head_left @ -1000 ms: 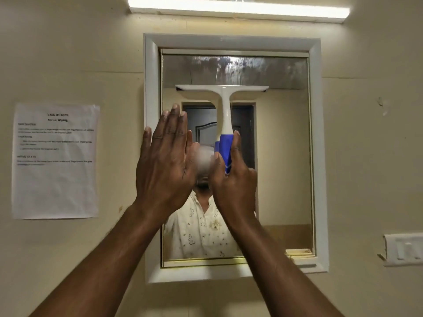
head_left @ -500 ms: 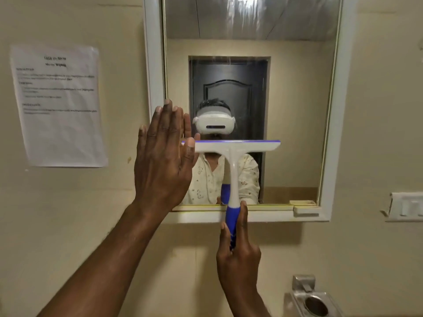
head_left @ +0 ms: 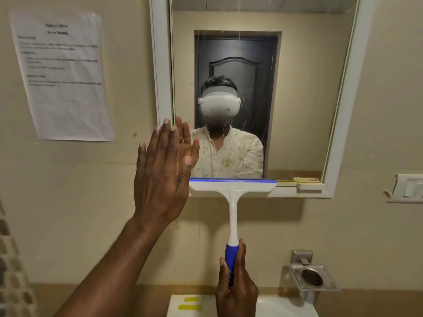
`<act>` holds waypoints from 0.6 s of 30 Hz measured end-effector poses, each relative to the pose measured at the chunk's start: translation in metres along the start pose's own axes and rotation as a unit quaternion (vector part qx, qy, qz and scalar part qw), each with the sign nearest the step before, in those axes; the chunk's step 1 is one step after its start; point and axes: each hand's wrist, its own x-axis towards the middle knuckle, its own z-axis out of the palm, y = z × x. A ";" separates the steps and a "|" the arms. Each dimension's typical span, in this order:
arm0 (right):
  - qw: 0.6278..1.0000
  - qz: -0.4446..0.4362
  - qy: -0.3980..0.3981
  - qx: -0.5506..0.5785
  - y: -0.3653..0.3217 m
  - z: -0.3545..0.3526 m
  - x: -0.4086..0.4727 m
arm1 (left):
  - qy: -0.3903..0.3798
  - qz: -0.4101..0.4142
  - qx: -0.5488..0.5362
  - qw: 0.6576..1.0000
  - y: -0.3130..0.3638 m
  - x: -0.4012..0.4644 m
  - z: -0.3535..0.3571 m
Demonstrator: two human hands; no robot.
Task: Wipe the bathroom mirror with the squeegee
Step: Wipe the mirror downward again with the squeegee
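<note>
The wall mirror (head_left: pixel 302 92) has a white frame (head_left: pixel 161 65) and shows a person in a headset. A white squeegee (head_left: pixel 231 187) with a blue blade edge lies across the mirror's bottom edge, left of centre. My right hand (head_left: pixel 237 287) grips its blue handle from below, thumb along the handle. My left hand (head_left: pixel 160 177) presses flat, fingers straight and together, on the mirror's lower left corner and frame, just left of the squeegee head. Faint streaks show on the glass near the centre.
A printed paper sheet (head_left: pixel 61 76) is taped to the wall at the left. A metal holder (head_left: pixel 313 280) is fixed to the wall at lower right, a white switch plate (head_left: pixel 407 188) at the right edge. A white basin rim (head_left: pixel 183 305) lies below.
My right hand has pulled the squeegee straight down from the mirror's upper part to its bottom edge. My left hand stays flat at the mirror's left side. The camera has tilted down.
</note>
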 end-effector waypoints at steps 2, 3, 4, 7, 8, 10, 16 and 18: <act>1.000 0.002 0.000 0.002 0.001 -0.001 -0.005 | -0.012 -0.005 0.012 1.000 -0.002 -0.008 0.000; 1.000 -0.002 0.005 -0.002 0.001 -0.001 -0.006 | -0.018 -0.005 0.017 1.000 -0.003 -0.011 0.000; 1.000 -0.008 0.012 -0.003 0.000 -0.001 -0.007 | -0.023 -0.004 0.021 0.999 -0.004 -0.014 -0.002; 0.999 -0.037 0.035 -0.012 -0.006 -0.003 -0.005 | -0.023 0.007 0.035 0.999 -0.005 -0.014 -0.008; 0.998 -0.035 0.049 -0.005 -0.010 -0.001 -0.002 | -0.016 0.012 0.038 0.999 -0.006 -0.012 -0.012; 0.996 -0.033 0.085 0.023 -0.022 0.002 0.011 | 0.013 0.028 0.040 0.999 -0.006 0.001 -0.020; 0.981 -0.161 0.094 0.060 -0.090 -0.003 0.105 | 0.087 0.057 0.011 0.995 0.000 0.054 -0.048; 0.977 -0.170 0.104 0.076 -0.119 -0.005 0.147 | 0.108 0.050 0.014 0.993 -0.002 0.076 -0.056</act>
